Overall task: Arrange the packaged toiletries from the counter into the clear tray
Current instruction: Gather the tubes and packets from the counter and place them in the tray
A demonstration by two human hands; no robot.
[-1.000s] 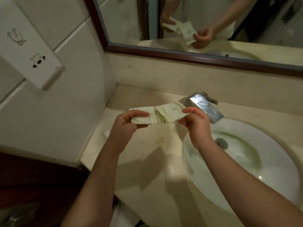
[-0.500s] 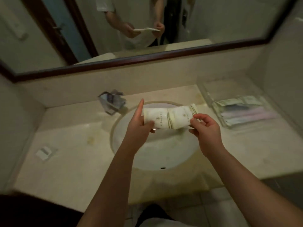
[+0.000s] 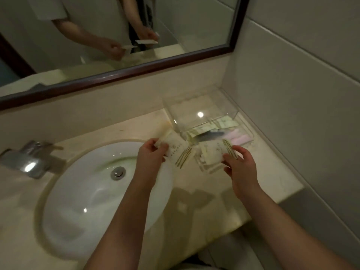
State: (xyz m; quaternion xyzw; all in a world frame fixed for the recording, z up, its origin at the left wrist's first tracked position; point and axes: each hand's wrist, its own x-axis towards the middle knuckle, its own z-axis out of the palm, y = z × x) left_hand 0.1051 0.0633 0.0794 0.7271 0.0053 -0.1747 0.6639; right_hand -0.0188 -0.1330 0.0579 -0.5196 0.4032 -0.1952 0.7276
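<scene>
My left hand [image 3: 151,152] grips a cream toiletry packet [image 3: 176,151] with gold stripes at one end, held over the counter just left of the clear tray [image 3: 194,106]. Another cream striped packet [image 3: 215,152] is pinched in my right hand [image 3: 239,162], low over the tray's near compartment. The tray stands in the counter's far right corner. Inside it lie several cream, dark and pink packets [image 3: 224,131].
The white sink basin [image 3: 93,193] with its drain fills the left of the beige counter [image 3: 196,199]. A chrome tap [image 3: 31,162] stands at the far left. A dark-framed mirror [image 3: 124,75] hangs behind, and the tiled wall [image 3: 292,114] closes the right side.
The view swung right from the counter's left end to the tray. The bundle I held in both hands is now split, one packet per hand, the right one down at the tray.
</scene>
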